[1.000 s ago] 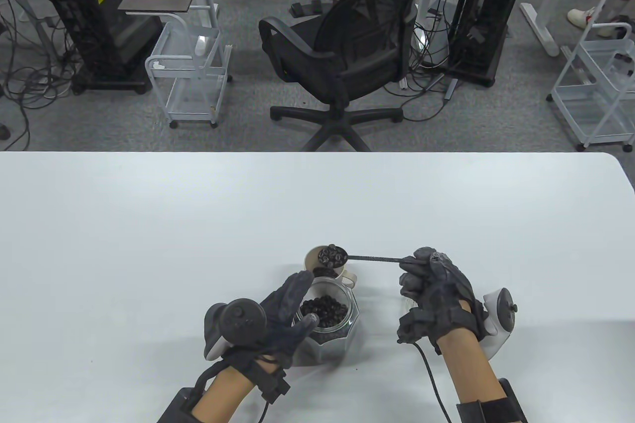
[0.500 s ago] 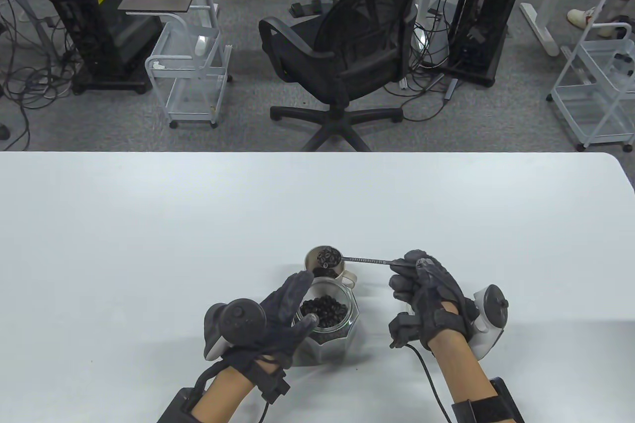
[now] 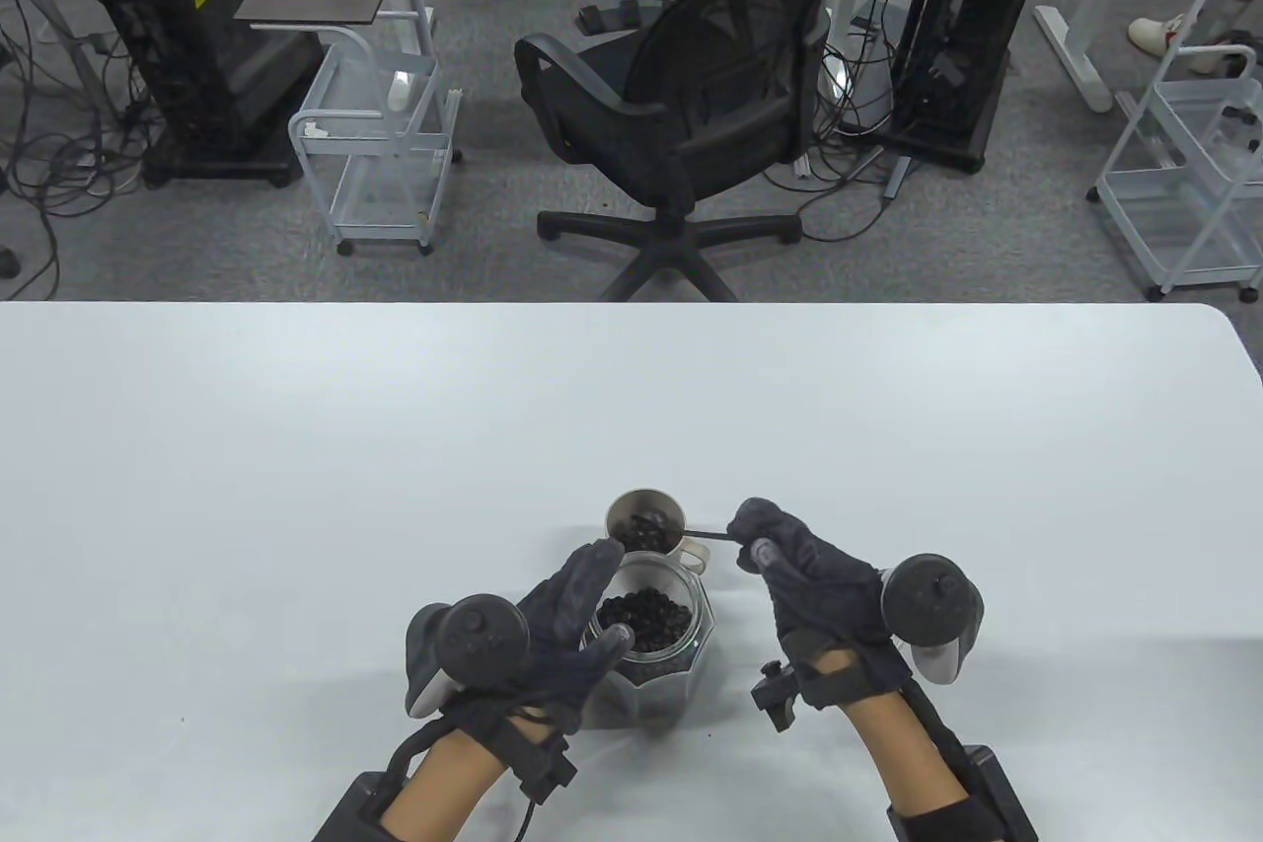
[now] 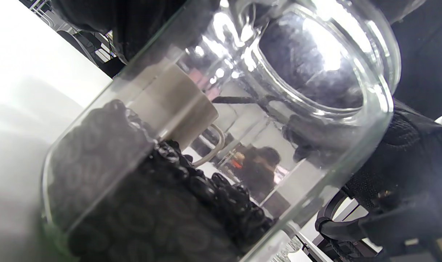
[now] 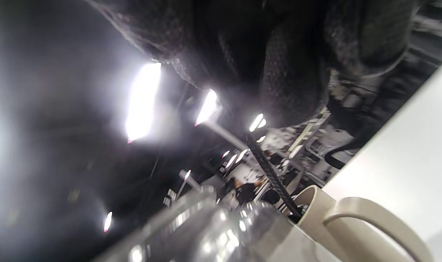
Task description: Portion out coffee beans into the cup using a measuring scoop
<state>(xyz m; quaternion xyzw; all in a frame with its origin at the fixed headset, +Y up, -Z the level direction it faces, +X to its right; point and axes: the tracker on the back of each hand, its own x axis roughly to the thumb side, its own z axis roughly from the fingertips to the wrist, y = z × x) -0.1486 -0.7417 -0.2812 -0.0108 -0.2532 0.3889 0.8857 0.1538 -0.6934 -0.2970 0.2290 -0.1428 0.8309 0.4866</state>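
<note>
While our left hand (image 3: pixel 553 625) wraps the faceted clear glass jar of dark coffee beans (image 3: pixel 646 635), our right hand (image 3: pixel 799 575) pinches the slim dark metal scoop handle (image 3: pixel 705 536), bowl tipped inside the pale handled cup (image 3: pixel 646 526) just behind the jar. Beans lie in the cup; we judge one portion delivered, further scoops possibly left.

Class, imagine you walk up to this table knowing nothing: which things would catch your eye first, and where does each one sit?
First the glass jar of dark coffee beans at the table's near edge, gripped by the gloved left hand. Just behind it stands a pale cup, where the right hand tips a long-handled scoop into it. Beyond the white table, a black office chair dominates the floor.
</note>
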